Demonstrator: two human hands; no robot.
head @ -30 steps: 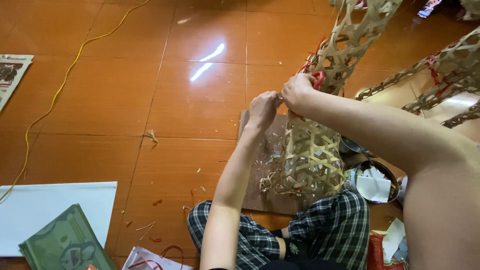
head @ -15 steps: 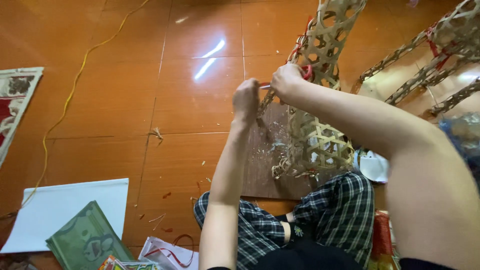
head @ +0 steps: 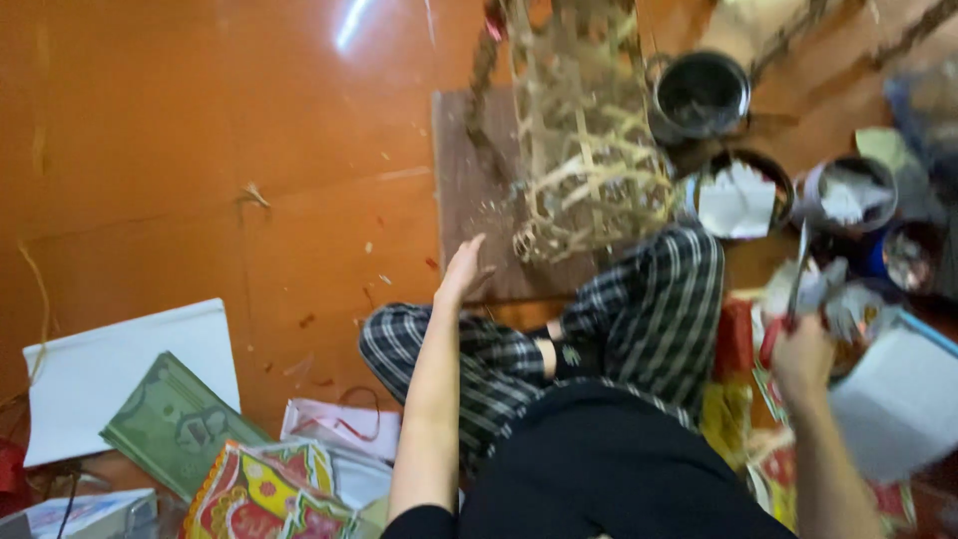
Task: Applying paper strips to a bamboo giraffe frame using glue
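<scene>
While the person sits cross-legged on the orange tiled floor (head: 200,150), the head view takes the woven bamboo frame (head: 589,170) as its centre, standing on a brown board (head: 469,190) just beyond the checked trouser knees.

Nearer than the frame and to its left, the left hand (head: 461,268) hangs released, fingers spread and empty, just over the near edge of the board and clear of the weave. Well to the right of the frame, the right hand (head: 801,359) is clenched around a slim tool with red handles (head: 788,299); blur keeps me from telling whether it is scissors or pliers. Right of the frame stand a dark metal pot (head: 701,95) and several small bowls holding white scraps (head: 740,195). A white box (head: 898,399) lies just beside the right hand. Far to the left of the frame lie a white sheet (head: 130,369), a green patterned sheet (head: 175,424) and bright printed paper (head: 264,489).

As a judgement: with neither hand on it, the tall frame could tip off the board, since loose splint ends curl at its base. The tool's tip points towards the crowded bowls, so a hurried swing could knock one over or catch a splint and crack it.
</scene>
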